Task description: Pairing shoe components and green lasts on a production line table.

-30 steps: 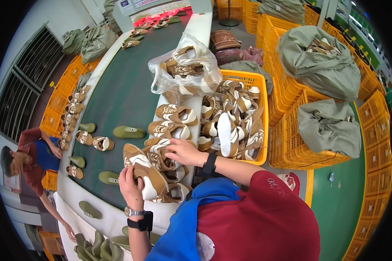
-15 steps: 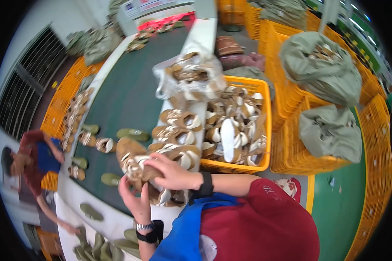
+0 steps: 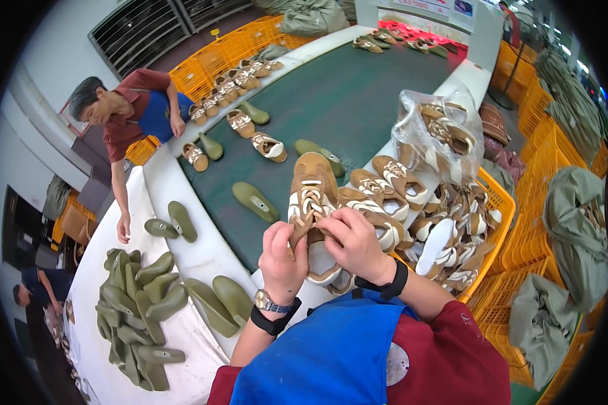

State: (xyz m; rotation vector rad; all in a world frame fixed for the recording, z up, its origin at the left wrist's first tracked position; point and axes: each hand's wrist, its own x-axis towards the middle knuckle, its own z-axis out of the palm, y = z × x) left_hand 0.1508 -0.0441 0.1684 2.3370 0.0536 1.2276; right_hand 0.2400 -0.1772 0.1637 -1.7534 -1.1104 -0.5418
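Observation:
A brown sneaker upper (image 3: 313, 179) with white stripes and white laces is in both my hands, toe pointing away from me. My left hand (image 3: 281, 260) pinches the left edge of its opening, and my right hand (image 3: 352, 243) grips the right edge, so the opening is spread and its pale lining shows. Just to the right, a row of similar shoe uppers (image 3: 371, 206) lies along the belt's edge, partly behind my right hand. A single green shoe last (image 3: 255, 201) rests on the dark belt left of the held upper.
A pair of green lasts (image 3: 213, 305) lies near my left forearm, beside a last pile (image 3: 142, 297) on a white-covered table (image 3: 94, 331). Across the belt (image 3: 297, 94) a co-worker (image 3: 132, 111) reaches toward the table. At right stand a bagged bundle of uppers (image 3: 446, 131) and a yellow crate (image 3: 503, 196) filled with uppers.
My view has swung left, showing more of the table and co-worker. The held upper has turned toe-away, and both hands now spread its opening.

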